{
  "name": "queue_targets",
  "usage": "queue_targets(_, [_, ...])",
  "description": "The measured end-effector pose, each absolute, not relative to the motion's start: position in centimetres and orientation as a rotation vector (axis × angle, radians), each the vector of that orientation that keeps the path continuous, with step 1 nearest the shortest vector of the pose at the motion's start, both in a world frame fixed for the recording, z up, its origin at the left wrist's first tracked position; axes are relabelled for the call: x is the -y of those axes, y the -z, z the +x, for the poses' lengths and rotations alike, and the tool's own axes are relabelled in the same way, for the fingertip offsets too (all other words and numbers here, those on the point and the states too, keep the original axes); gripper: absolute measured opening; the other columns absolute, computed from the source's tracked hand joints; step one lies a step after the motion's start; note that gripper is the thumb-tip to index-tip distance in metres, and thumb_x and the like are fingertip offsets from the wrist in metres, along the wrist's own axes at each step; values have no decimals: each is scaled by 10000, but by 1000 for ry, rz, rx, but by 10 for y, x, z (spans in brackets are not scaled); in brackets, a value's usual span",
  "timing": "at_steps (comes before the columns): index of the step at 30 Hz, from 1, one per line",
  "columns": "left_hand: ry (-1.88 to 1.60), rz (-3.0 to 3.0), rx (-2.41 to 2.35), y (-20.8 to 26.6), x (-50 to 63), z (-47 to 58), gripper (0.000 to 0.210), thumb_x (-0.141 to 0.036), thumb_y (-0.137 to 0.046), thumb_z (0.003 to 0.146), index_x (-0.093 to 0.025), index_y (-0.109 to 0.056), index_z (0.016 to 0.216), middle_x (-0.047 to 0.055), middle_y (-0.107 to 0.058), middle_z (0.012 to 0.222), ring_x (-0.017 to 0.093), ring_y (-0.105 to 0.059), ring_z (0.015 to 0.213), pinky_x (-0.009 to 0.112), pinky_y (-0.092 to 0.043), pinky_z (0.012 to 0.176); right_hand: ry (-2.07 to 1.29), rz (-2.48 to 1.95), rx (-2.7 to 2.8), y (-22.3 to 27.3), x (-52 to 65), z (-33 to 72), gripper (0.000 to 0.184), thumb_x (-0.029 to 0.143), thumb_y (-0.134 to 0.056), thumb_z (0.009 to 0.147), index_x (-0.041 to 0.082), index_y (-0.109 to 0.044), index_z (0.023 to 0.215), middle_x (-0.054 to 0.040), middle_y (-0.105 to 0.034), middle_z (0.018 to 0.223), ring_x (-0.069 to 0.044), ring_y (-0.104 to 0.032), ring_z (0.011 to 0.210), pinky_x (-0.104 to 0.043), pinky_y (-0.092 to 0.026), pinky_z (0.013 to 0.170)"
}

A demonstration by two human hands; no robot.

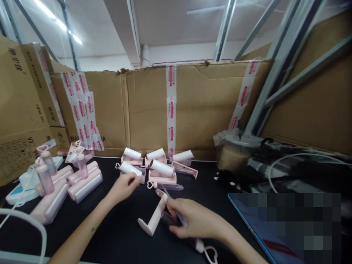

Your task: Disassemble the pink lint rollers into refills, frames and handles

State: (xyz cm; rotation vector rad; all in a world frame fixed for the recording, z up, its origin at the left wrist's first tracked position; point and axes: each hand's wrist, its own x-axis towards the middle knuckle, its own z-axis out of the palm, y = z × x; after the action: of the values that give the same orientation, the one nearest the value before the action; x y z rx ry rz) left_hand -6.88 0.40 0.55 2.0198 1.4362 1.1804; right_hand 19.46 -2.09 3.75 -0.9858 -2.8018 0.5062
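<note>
My right hand (189,218) is closed around a translucent lint roller handle; its pink heart-shaped ring (211,253) sticks out below the palm. Against the fingertips is a pink roller frame (156,216) with a flat disc at its lower end and no roll on it. I cannot tell whether frame and handle are joined. My left hand (128,187) is raised with curled fingers in front of a white roll (130,168). Whether it holds anything is hidden. Just beyond the right hand lies another heart-ringed handle (165,186), beside a pink case with a white roll (161,168).
More white rolls (155,153) in pink cases stand along the cardboard wall (148,110). Closed pink rollers (53,200) and small heart-topped tubes (44,178) lie at left. A drink cup (233,156), cables and a blue-edged tablet (251,231) occupy the right.
</note>
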Motion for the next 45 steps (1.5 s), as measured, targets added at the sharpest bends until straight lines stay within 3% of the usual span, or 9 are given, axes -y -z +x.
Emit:
queue_targets(4, [-815, 2051, -1103, -6, 12, -56, 423, -545, -563, 745, -169, -667, 908, 27, -667, 708, 161, -602, 640, 235, -454, 595, -479, -922, 2670, -32, 20, 194, 221, 138, -617, 646, 220, -438, 746, 38, -545, 723, -132, -496, 629, -222, -360, 571])
queue_targets(9, [-1058, 1601, -635, -12, 17, -50, 783, -766, -368, 709, -215, -508, 1247, 119, -612, 1145, 267, -557, 1071, 400, -420, 912, -494, -777, 2097, -22, 18, 183, 230, 214, -541, 800, 237, -315, 771, 15, -473, 784, -130, -486, 687, -240, -423, 632])
queue_targets(13, [-1102, 1601, -651, 1, 26, -26, 890, -598, -786, 405, -230, -565, 1184, 103, -508, 1315, 319, -364, 1282, 439, -235, 1087, -472, -727, 1903, -6, 25, 166, 268, 246, -570, 811, 246, -302, 794, 20, -455, 783, -123, -489, 666, -225, -448, 601])
queue_targets(17, [-1322, 1393, -876, 6, 32, -12, 493, -587, -575, 735, -178, -637, 1005, 108, -659, 1077, 276, -552, 1089, 431, -372, 1002, -432, -654, 1995, -2, 30, 168, 303, 286, -670, 755, 242, -376, 815, 13, -551, 779, -130, -548, 640, -223, -469, 565])
queue_targets(21, [-1412, 1488, -791, -10, 31, -29, 457, -568, -410, 841, -159, -615, 844, 85, -667, 759, 206, -626, 667, 375, -516, 743, -315, -571, 1815, -17, 23, 189, 165, 178, -469, 896, 230, -430, 744, -25, -636, 793, -149, -642, 700, -265, -509, 642])
queue_targets(24, [-1447, 1752, -926, -19, 32, -40, 355, -456, -477, 843, -176, -578, 1036, 101, -658, 888, 206, -618, 702, 349, -519, 714, -208, -581, 1734, -32, 18, 195, 22, 245, -476, 906, 245, -497, 898, -98, -636, 1077, -225, -638, 970, -397, -502, 834])
queue_targets(28, [-1239, 2157, -1027, -11, 36, -34, 399, -284, -577, 778, -224, -508, 1166, 97, -632, 1085, 240, -613, 927, 330, -490, 809, 171, -463, 2090, -42, 20, 179, 701, 566, -664, 678, 249, -413, 1252, -175, -498, 1315, -333, -463, 1215, -524, -369, 986])
queue_targets(36, [-901, 2271, -1262, 4, 43, 1, 125, -295, -578, 745, -176, -614, 747, 29, -651, 683, 164, -572, 563, 229, -414, 503, 175, -662, 2277, -24, 29, 165, 342, 496, -543, 819, 180, -608, 929, -70, -669, 680, -185, -608, 528, -265, -424, 471])
queue_targets(45, [-766, 2523, -1028, -12, 34, 6, 194, -289, -594, 727, -178, -559, 572, -22, -562, 507, 99, -483, 448, 187, -318, 428, 227, -528, 2251, -26, 30, 164, 347, 481, -466, 857, 184, -641, 812, -48, -631, 538, -170, -573, 453, -257, -426, 429])
